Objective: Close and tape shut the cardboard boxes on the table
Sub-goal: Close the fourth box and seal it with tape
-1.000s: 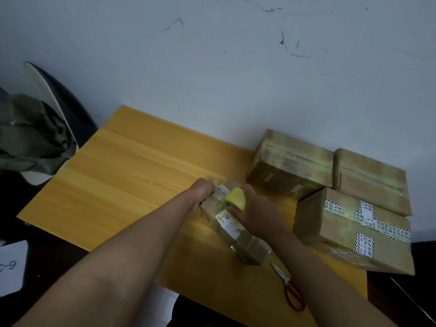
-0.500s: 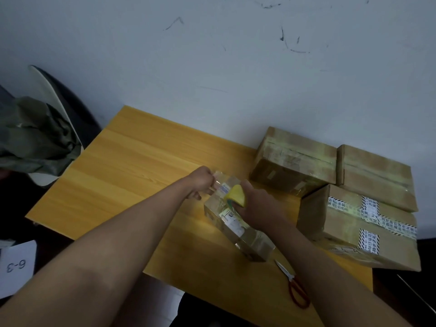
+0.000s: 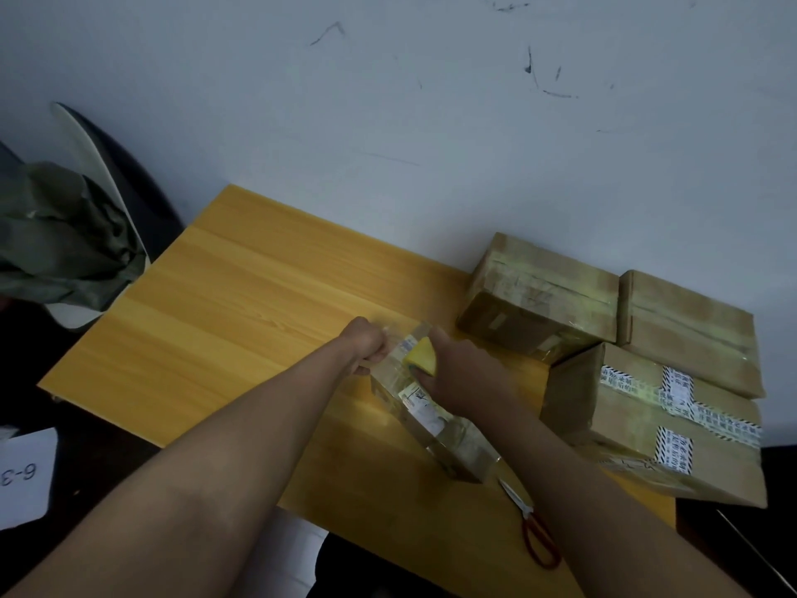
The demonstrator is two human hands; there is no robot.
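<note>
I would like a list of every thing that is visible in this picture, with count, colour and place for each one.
small cardboard box wrapped in clear tape: 1, brown, table centre, under both hands
yellow tape roll: 1, yellow, on the small box, in the right hand
larger cardboard boxes: 3, brown, taped shut, grouped at the table's right by the wall; the nearest one has black-and-white printed tape
red-handled scissors: 1, red and metal, near table edge, beside the right forearm
wooden table: 1, yellow-orange
white paper marked 6-3: 1, lower left, off the table
green cloth: 1, dark green, left, on a white chair
wall: pale grey, scuffed
left hand: grips the small box's far end
right hand: holds the tape roll
</note>
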